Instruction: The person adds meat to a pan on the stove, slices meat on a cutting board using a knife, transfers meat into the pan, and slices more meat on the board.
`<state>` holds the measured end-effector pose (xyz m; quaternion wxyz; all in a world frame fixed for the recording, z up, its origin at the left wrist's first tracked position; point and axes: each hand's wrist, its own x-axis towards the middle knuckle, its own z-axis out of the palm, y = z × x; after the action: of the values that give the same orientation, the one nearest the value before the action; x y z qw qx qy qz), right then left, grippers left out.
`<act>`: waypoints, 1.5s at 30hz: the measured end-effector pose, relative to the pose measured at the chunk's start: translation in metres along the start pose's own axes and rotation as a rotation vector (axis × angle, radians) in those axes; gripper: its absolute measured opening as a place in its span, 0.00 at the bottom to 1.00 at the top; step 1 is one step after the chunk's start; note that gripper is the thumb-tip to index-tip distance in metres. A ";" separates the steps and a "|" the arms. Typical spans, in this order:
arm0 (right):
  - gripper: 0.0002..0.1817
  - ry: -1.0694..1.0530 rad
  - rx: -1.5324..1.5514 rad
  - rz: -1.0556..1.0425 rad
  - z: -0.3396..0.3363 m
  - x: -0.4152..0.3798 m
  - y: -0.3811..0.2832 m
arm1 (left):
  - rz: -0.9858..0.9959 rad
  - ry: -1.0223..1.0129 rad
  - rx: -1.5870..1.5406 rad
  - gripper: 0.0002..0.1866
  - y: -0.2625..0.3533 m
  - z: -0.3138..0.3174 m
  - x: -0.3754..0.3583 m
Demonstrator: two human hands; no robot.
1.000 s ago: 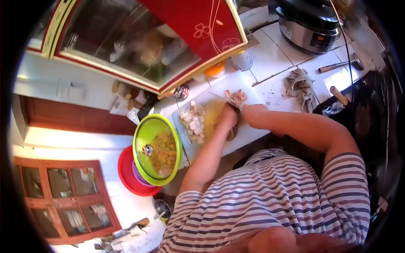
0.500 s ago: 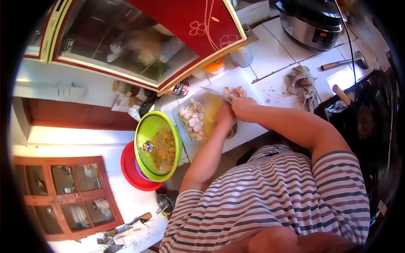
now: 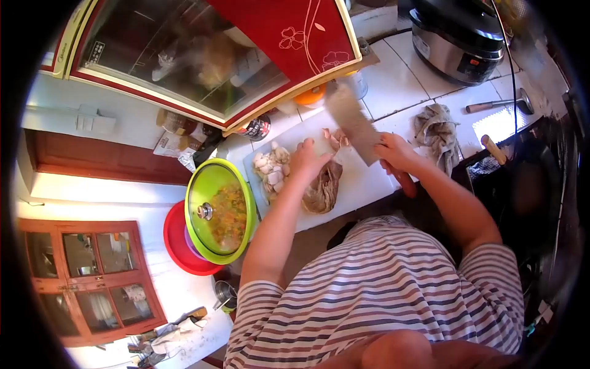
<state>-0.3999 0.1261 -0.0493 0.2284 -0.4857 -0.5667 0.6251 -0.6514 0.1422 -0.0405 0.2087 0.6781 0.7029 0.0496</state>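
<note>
Head view. Right hand (image 3: 398, 154): closed round handle of cleaver (image 3: 355, 126), blade over counter (image 3: 359, 194). Left hand (image 3: 307, 161): fingers spread, hold unclear, between white pieces (image 3: 271, 169) and brown bag (image 3: 322, 189). Bag: near counter's front edge, bare surface rightward.

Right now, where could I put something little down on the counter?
The white tiles look bare between the rice cooker, gray cloth and cleaver. A smaller bare patch lies between the brown bag and the cleaver. It's crowded around the left hand: white pieces, the bag and the green bowl sit close.
</note>
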 end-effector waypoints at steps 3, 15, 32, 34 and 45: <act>0.08 0.148 0.200 0.033 0.000 -0.028 0.021 | 0.122 0.026 -0.073 0.28 -0.007 0.015 0.026; 0.09 0.043 0.454 0.166 0.037 -0.020 0.023 | 0.166 -0.240 -0.562 0.20 0.034 0.032 0.048; 0.09 0.760 0.682 -0.214 -0.024 -0.208 -0.013 | 1.266 -0.144 -0.412 0.20 0.342 -0.019 -0.021; 0.09 0.994 0.726 -0.224 -0.038 -0.244 -0.016 | 1.305 -0.276 -0.344 0.18 0.406 -0.006 -0.045; 0.13 1.804 0.612 -0.017 -0.096 -0.320 0.096 | 1.175 -0.628 -0.533 0.23 0.593 0.237 -0.077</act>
<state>-0.1560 -0.1188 -0.0164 0.7015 -0.6999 0.0075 0.1342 -0.0133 0.0618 -0.0291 0.4985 0.8527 0.0923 0.1265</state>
